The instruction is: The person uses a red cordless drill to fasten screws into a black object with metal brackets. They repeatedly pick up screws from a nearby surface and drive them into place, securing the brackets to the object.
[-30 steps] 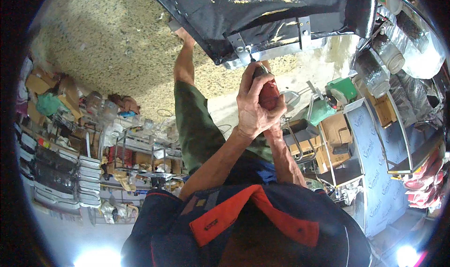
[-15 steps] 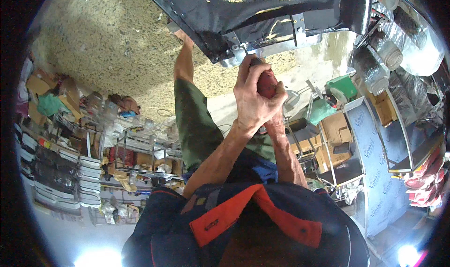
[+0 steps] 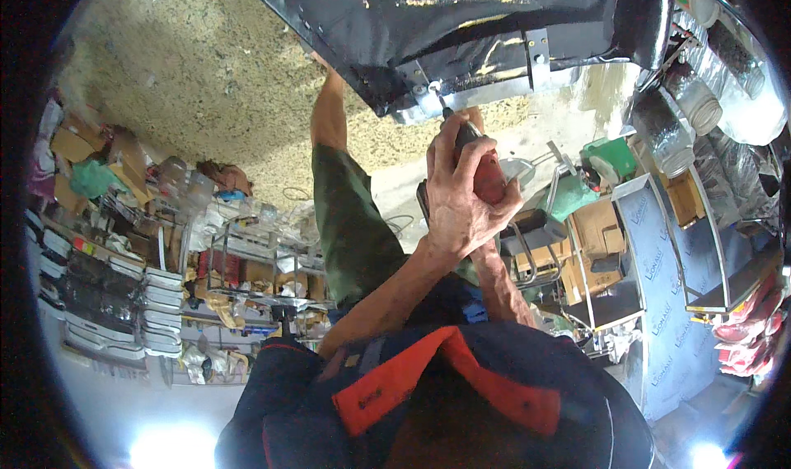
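Observation:
My left hand [image 3: 463, 207] is closed over the top of a red and dark power drill [image 3: 489, 178]. The drill's slim tip points up and left, at a bright screw head [image 3: 435, 87] on a metal bracket [image 3: 426, 100]. That bracket is fixed along the lower edge of a black-covered panel [image 3: 371, 41]. I cannot tell whether the tip touches the screw. My right hand [image 3: 486, 256] is below and behind the left one, at the drill's underside. Only its wrist side shows; its fingers are hidden.
A second bracket [image 3: 538, 57] is on the same panel edge. Clear jars [image 3: 659, 127] hang at the right. Cardboard boxes [image 3: 593, 226], a green container [image 3: 610, 156] and a metal-framed rack [image 3: 647, 247] stand lower right. Cluttered shelves [image 3: 255, 267] fill the left.
The drill and both hands appear slightly farther right and lower in the picture. The panel and surroundings have also shifted in view. The left hand keeps its grip on the drill.

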Demonstrator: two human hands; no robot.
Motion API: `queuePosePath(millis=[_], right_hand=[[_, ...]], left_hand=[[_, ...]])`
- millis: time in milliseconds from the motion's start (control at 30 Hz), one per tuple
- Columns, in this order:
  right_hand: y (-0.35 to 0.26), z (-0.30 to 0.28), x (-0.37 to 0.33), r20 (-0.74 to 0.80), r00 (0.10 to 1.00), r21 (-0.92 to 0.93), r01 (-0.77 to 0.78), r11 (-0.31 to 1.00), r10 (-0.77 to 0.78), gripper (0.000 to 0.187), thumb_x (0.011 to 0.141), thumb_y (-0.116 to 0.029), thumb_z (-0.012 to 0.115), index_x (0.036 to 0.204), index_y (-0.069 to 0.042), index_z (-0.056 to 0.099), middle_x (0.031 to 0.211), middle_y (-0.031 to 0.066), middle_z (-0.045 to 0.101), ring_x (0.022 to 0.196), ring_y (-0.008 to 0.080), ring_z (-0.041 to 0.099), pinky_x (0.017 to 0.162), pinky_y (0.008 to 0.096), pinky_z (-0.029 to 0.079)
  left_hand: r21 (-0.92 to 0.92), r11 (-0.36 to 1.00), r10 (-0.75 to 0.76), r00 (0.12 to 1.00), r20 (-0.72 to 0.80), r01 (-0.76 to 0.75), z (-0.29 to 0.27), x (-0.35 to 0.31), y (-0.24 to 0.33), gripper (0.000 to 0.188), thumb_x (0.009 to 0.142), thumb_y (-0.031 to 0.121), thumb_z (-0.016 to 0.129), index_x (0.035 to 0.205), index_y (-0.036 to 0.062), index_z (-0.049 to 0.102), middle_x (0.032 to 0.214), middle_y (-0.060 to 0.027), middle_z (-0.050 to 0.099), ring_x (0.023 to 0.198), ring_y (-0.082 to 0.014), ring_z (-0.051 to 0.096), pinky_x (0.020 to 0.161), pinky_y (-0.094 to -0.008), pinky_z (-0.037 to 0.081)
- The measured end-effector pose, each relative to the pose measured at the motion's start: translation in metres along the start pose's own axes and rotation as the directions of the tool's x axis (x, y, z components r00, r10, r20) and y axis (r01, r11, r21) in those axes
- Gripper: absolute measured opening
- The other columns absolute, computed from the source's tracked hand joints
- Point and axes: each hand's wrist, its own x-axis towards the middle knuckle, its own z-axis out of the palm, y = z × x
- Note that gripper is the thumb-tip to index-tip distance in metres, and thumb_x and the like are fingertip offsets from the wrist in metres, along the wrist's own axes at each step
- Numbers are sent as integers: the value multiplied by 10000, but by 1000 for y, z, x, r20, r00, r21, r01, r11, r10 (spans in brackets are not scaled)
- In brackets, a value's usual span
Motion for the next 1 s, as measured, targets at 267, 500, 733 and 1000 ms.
queuePosePath(millis=[267, 500, 733, 1000], right_hand=[[5, -1, -2, 11, 1000, 2, 3, 1000, -3, 403, 816, -184, 744, 1132, 14, 589, 979, 199, 686, 930, 333, 698, 785, 420, 550], [5, 3, 4, 16, 999, -5, 29, 1000, -29, 390, 801, -181, 757, 1101, 19, 610, 938, 204, 706, 898, 342, 715, 757, 423, 561], [2, 3, 7, 26, 997, -11, 67, 998, -67, 374, 789, -176, 766, 1072, 25, 628, 911, 214, 722, 875, 354, 730, 729, 424, 570], [7, 4, 17, 22, 999, -3, 50, 999, -50, 378, 784, -177, 765, 1071, 25, 625, 895, 216, 716, 859, 353, 726, 715, 422, 565]], left_hand=[[-3, 1000, 8, 1000, -12, -8, 4, -1, -5, 578, 624, 76, 816, 1157, 76, 592, 1344, -238, 491, 1179, -411, 582, 957, -447, 521], [-14, 1000, 18, 1000, -21, -18, 1, 5, -6, 535, 641, 76, 816, 1134, 86, 608, 1302, -216, 528, 1126, -380, 612, 944, -431, 522], [-132, 991, -12, 998, -56, 4, -5, 21, -12, 479, 627, 65, 784, 1077, 51, 618, 1172, -222, 584, 1029, -385, 651, 871, -423, 557], [-81, 997, -3, 995, -102, -5, -2, 21, -6, 454, 619, 83, 781, 1045, 50, 627, 1183, -220, 589, 1009, -391, 659, 845, -431, 572]])
